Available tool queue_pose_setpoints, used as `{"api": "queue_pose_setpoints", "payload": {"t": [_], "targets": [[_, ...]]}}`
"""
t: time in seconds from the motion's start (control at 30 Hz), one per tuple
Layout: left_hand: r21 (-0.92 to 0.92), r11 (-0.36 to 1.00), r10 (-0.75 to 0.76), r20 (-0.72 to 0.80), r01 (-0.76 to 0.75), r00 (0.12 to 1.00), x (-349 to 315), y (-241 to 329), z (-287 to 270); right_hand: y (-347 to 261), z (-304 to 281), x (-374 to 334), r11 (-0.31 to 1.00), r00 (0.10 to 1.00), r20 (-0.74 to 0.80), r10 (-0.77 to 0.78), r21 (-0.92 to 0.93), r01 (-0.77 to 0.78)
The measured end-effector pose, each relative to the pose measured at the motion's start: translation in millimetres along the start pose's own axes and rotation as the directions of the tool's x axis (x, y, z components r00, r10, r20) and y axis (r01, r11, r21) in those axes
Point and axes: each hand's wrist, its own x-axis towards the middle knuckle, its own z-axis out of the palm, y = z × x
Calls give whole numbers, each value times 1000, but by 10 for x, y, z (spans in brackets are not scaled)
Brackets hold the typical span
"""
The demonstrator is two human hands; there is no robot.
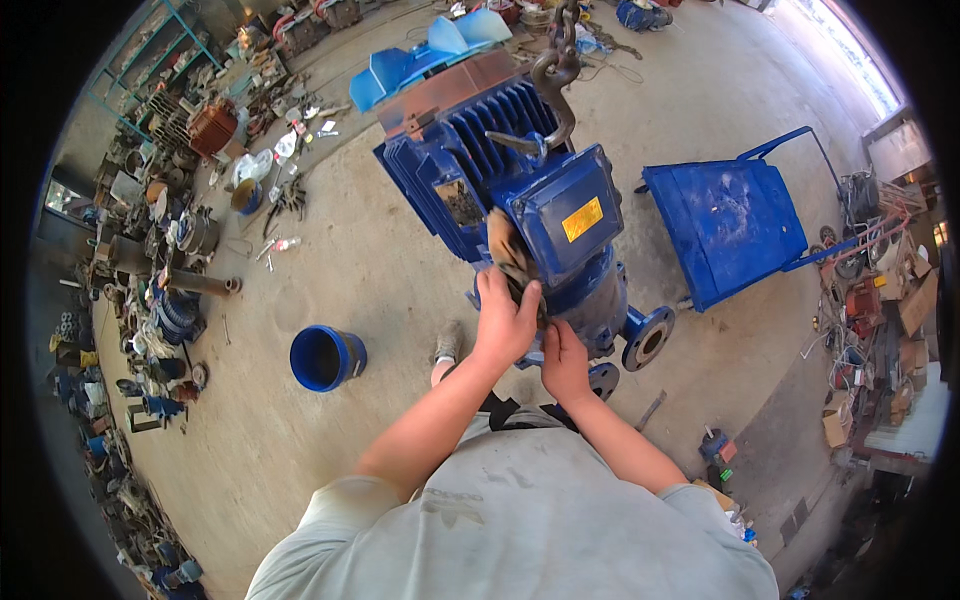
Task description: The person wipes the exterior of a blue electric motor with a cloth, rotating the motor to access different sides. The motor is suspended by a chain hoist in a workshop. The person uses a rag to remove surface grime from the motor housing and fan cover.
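Clock taken from the hands. Blue motor (548, 225): twelve o'clock, close. Left hand (508, 318) closed on a brown-black piece (506, 244) against its side. Right hand (566, 362): fingers bunched at the underside, hold cannot be told. Bucket (358, 357): nine. Cart (730, 225): two.

Round blue open-topped bucket (357, 354) on grey concrete floor (270, 450), left. Flat blue metal cart (730, 230), right. Brown flanged metal pipe (203, 283), far left, near clear plastic bottle (286, 244).
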Motion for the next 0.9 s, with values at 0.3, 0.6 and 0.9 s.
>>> {"api": "queue_pose_setpoints", "payload": {"t": [0.3,0.6,0.9], "targets": [[-207,966,-179,-90,158,980,55,-147,33,293,-59,-84,995,985,157,68,-85,-55],[-241,937,-273,-50,254,961,137,-316,162,207,-377,-419,994,989,99,107,14,-109],[-336,824,-505,-74,456,860,393,-206,101,73,-217,-135,997,991,110,72,-27,-69]]}}
